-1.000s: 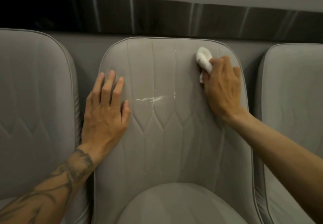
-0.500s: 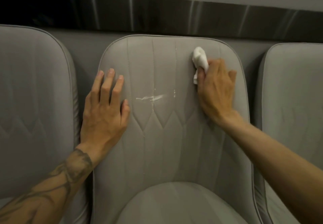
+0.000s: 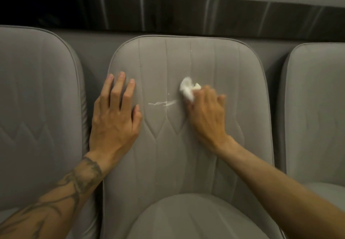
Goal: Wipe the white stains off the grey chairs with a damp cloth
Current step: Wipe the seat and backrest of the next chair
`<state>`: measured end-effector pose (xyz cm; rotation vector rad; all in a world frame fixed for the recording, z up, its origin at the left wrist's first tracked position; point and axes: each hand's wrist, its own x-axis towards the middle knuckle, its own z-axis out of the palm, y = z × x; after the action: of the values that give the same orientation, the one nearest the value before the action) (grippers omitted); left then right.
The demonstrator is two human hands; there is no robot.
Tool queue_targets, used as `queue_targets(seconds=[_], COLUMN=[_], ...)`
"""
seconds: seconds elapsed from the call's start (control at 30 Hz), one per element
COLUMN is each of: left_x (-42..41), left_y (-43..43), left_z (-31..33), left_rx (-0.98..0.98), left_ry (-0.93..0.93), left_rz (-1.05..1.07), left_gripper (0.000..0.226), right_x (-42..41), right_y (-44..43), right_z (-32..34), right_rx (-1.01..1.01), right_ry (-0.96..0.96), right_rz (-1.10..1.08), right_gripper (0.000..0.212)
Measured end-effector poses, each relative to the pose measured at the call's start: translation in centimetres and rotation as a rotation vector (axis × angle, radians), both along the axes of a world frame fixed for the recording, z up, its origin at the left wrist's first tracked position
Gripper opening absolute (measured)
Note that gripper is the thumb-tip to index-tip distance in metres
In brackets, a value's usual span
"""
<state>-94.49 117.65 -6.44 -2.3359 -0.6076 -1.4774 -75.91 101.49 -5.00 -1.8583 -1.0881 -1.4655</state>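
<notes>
Since a second ago the white cloth point(image 3: 187, 89) has travelled from the upper right of the backrest down and leftward, and it now sits at the right end of the white stain point(image 3: 162, 103), near the middle of the backrest. The right hand point(image 3: 207, 115) grips the cloth as a crumpled wad, fingers curled round it, with the wad bulging out past the fingertips; hand and cloth are slightly blurred.

The stain is a thin, smeared horizontal streak crossing a vertical seam, with a few small white flecks above it and more specks down the seams below. It lies on the middle grey chair point(image 3: 168, 164), whose backrest is stitched in vertical panels that end in zigzag points; its rounded seat cushion point(image 3: 186, 218) shows at the bottom.

The left hand point(image 3: 113, 119) rests flat on the left edge of that backrest, fingers straight and slightly spread, holding nothing. Its forearm point(image 3: 74, 182) bears a dark tattoo.

Matching grey chairs stand at the left point(image 3: 37, 108) and right point(image 3: 317, 108). Behind them runs a dark glossy band point(image 3: 168, 11).
</notes>
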Motion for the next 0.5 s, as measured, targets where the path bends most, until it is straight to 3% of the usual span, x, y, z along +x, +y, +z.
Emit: queue_targets(seconds=[0.13, 0.3, 0.37, 0.5], left_x=[0.0, 0.1, 0.1, 0.0], left_y=[0.0, 0.0, 0.0, -0.1], left_z=[0.0, 0.0, 0.0, 0.0], left_rx=[0.002, 0.005, 0.001, 0.003], left_ry=[-0.007, -0.007, -0.004, -0.005], left_rz=[-0.007, -0.003, -0.006, -0.002], left_gripper=[0.063, 0.063, 0.063, 0.064], right_x=[0.9, 2.7, 1.3, -0.7], right_y=[-1.0, 0.3, 1.5, -0.1], right_z=[1.2, 8.7, 7.1, 1.1], right_rx=[-0.209, 0.146, 0.161, -0.107], right_ry=[-0.117, 0.102, 0.124, 0.011], right_rz=[0.013, -0.102, -0.066, 0.079], right_gripper=[0.016, 0.03, 0.03, 0.023])
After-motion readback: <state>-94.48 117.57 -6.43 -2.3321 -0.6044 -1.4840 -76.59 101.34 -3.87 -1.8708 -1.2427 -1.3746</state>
